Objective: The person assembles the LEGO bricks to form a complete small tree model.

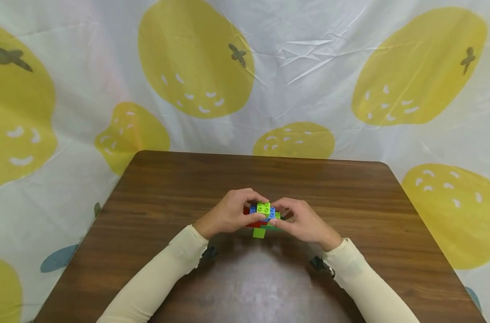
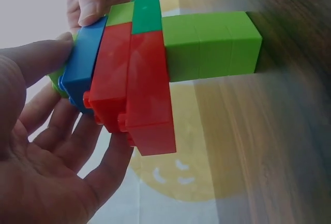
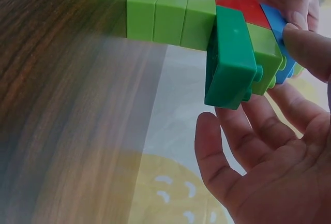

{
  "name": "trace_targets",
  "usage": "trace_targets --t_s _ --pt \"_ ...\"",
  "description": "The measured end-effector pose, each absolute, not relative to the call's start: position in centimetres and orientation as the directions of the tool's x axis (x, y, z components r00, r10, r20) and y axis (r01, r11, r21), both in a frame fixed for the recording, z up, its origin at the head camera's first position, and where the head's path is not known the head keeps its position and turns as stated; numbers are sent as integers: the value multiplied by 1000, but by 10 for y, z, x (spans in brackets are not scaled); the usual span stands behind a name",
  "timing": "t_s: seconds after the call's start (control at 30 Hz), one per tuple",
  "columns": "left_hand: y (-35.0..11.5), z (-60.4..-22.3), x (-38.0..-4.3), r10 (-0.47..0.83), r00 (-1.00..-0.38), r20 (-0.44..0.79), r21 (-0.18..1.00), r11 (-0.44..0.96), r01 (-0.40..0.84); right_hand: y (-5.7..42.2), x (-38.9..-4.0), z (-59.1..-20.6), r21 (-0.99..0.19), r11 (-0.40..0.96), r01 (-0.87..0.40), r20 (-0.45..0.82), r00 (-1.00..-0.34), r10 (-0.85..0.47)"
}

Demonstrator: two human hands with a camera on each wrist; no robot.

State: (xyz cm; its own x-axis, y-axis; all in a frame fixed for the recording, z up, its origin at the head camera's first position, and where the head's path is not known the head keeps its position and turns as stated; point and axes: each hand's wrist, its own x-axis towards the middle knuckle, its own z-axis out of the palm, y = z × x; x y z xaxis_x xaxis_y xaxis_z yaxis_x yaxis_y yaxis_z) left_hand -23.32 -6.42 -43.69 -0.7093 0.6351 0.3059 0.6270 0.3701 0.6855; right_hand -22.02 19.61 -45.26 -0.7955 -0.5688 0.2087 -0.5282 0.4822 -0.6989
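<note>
A structure of toy building bricks (image 1: 263, 208) stands upright near the middle of the table. Its base is a narrow column of light green bricks (image 2: 212, 45). Wider layers rest on the column: red bricks (image 2: 150, 79) on the left, a dark green brick (image 3: 235, 48) and a light green one on the right. Above them lies a blue brick (image 2: 83, 58), topped by a light green brick. My left hand (image 1: 233, 211) grips the upper layers from the left, thumb in front and fingers behind. From the right, my right hand (image 1: 305, 223) holds them too, its thumb against the blue brick.
The brown wooden table (image 1: 180, 179) spreads out around the bricks. Behind it hangs a white cloth (image 1: 301, 80) printed with yellow lemons. A dark wrist device (image 1: 319, 264) shows under the right cuff, and another under the left.
</note>
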Motion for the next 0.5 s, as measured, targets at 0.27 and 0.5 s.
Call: trace_targets --t_s 0.27,0.5 --pt "-65 -442 -233 618 -728 296 709 369 601 196 -220 -452 -690 496 -527 199 -797 -570" --pt "-68 -455 -238 613 -732 298 772 296 562 197 -216 -453 -683 496 -536 219 -798 -562"
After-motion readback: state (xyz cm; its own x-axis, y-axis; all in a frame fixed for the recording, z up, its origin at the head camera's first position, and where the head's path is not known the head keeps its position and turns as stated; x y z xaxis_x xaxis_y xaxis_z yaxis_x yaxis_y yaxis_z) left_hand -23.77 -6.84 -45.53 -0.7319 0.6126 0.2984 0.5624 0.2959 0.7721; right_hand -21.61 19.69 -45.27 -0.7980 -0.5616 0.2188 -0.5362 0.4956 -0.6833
